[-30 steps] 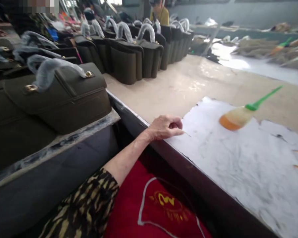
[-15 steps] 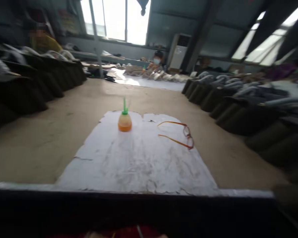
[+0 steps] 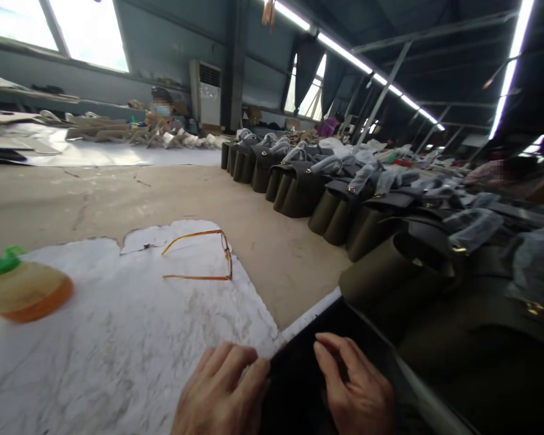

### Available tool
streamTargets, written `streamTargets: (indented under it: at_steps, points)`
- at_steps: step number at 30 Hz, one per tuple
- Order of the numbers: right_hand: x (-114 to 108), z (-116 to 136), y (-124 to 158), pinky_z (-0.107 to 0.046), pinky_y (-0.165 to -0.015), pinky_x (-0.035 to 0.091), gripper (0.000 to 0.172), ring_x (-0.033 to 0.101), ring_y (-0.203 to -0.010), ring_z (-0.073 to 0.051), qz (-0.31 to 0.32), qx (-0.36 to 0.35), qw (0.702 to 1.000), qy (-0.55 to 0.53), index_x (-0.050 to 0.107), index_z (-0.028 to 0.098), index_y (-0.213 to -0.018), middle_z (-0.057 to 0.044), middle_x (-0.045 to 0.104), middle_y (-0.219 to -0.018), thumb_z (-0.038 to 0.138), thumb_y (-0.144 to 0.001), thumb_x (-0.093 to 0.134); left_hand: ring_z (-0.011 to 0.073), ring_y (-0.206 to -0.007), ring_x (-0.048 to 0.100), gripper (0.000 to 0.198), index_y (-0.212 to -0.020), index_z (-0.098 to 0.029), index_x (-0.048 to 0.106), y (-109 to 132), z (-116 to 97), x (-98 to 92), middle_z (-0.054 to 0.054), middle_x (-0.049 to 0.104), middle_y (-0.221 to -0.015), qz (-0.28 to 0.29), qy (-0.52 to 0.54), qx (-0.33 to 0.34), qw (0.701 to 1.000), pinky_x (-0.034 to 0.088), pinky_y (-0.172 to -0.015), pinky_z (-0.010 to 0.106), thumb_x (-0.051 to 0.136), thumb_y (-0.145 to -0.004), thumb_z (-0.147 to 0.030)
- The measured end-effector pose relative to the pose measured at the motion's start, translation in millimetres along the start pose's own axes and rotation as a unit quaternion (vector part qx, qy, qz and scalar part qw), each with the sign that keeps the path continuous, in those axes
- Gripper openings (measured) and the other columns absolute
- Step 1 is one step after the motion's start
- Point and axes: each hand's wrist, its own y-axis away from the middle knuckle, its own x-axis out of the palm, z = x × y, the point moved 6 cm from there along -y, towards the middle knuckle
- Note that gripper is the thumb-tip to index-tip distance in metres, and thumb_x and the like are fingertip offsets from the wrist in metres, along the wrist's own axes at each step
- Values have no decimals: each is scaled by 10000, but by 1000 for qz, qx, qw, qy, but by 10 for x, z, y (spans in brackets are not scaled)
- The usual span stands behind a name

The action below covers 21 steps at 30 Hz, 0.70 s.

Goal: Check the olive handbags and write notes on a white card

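My left hand (image 3: 220,393) lies on the near corner of a stained white paper sheet (image 3: 118,338), its fingers together and nearly flat over the table edge. My right hand (image 3: 356,393) rests just beside it on the dark side panel (image 3: 294,374) below the table edge, fingers loosely bent, nothing visible in them. A pair of orange-rimmed glasses (image 3: 204,257) lies folded open on the sheet beyond my hands. At the far left, a blurred orange glue bottle with a green cap (image 3: 22,290) sits on the sheet.
A wide tan table (image 3: 118,193) stretches ahead. A long row of dark olive handbags with wrapped handles (image 3: 326,193) runs along the right, the nearest one (image 3: 403,272) close to my right hand. A masked person (image 3: 161,112) sits far back near stacked material.
The view has swung from the left, across the table's middle, to the right. My left hand has moved from the sheet's left edge to its near right corner. My right hand has come into view.
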Motion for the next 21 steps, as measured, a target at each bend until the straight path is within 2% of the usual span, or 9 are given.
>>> streamTargets:
  at_steps: [4,8,12,17,21]
  points:
    - [-36,-129,-145,-202,-718,459,157,566,-756,-113,-27,-77,995,58,595,151,-906,-38,592,-812,165,-904,438,199,-820,542,211,-958,-231,546,-451,-27,409,10,611,-944,95,86,-46,991,476,-665,365,432,-806,-138]
    - [61,-241,-191,-263,-700,458,202,537,-771,-143,-11,-116,989,86,605,128,-954,-75,571,-852,94,-891,416,215,-834,498,223,-938,-219,550,-620,-22,662,25,584,-938,126,104,-69,984,445,-694,403,385,-813,-134]
    - [112,-349,-213,-272,-703,441,256,513,-765,-147,-6,-126,987,97,612,131,-947,-78,557,-851,33,-873,388,217,-848,480,207,-912,-208,541,-692,50,757,36,567,-950,130,92,-71,985,431,-705,408,364,-830,-138]
    - [126,-434,-254,-287,-735,431,222,511,-806,-160,-5,-115,990,85,597,108,-947,-92,552,-886,46,-869,399,228,-860,479,223,-908,-205,549,-750,99,832,41,569,-938,161,96,-75,980,440,-716,426,349,-830,-145]
    - [144,-449,-291,-292,-729,429,217,503,-789,-158,-9,-116,989,90,591,99,-939,-86,555,-867,39,-865,396,225,-863,498,214,-936,-210,560,-784,86,828,39,592,-955,134,99,-66,984,446,-705,410,387,-820,-157]
